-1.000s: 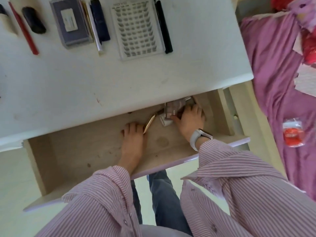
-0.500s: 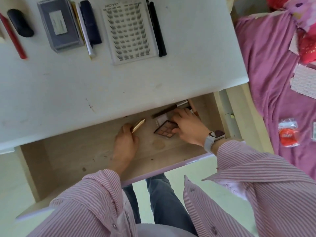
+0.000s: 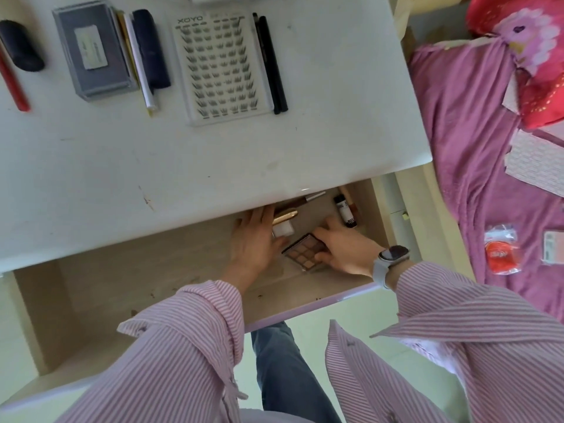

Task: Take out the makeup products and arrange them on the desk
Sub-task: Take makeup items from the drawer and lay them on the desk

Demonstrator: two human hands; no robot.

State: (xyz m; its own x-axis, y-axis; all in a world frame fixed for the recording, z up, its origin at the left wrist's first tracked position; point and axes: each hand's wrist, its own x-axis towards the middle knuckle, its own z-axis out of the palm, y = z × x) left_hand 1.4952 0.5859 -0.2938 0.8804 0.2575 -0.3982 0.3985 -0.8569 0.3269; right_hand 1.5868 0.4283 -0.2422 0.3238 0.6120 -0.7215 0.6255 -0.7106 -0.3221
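Note:
In the open drawer (image 3: pixel 100 288), my right hand (image 3: pixel 345 250) grips a brown eyeshadow palette (image 3: pixel 303 253), thumb on its near edge and fingers on its far edge. My left hand (image 3: pixel 253 242) reaches under the desk edge and is closed on a gold tube (image 3: pixel 287 215), with a small white piece (image 3: pixel 283 231) against its thumb. A brush (image 3: pixel 302 201) and a black-and-white tube (image 3: pixel 345 212) lie at the drawer's back right. On the desk (image 3: pixel 213 154) a lash tray (image 3: pixel 222 68), black pens (image 3: pixel 271 62), a grey case (image 3: pixel 91 53) and a dark blue tube (image 3: pixel 151 53) stand in a row.
A black cylinder (image 3: pixel 19 45) and a red pencil (image 3: pixel 12 80) lie at the desk's far left. A bed with a purple sheet (image 3: pixel 457 132) is close on the right, with a red packet (image 3: pixel 500 254) on it. The drawer front (image 3: pixel 305 312) juts toward my legs.
My right hand drew the eyeshadow palette out from the drawer's back toward the front. My left hand carried the gold tube rightward and deeper under the desk edge.

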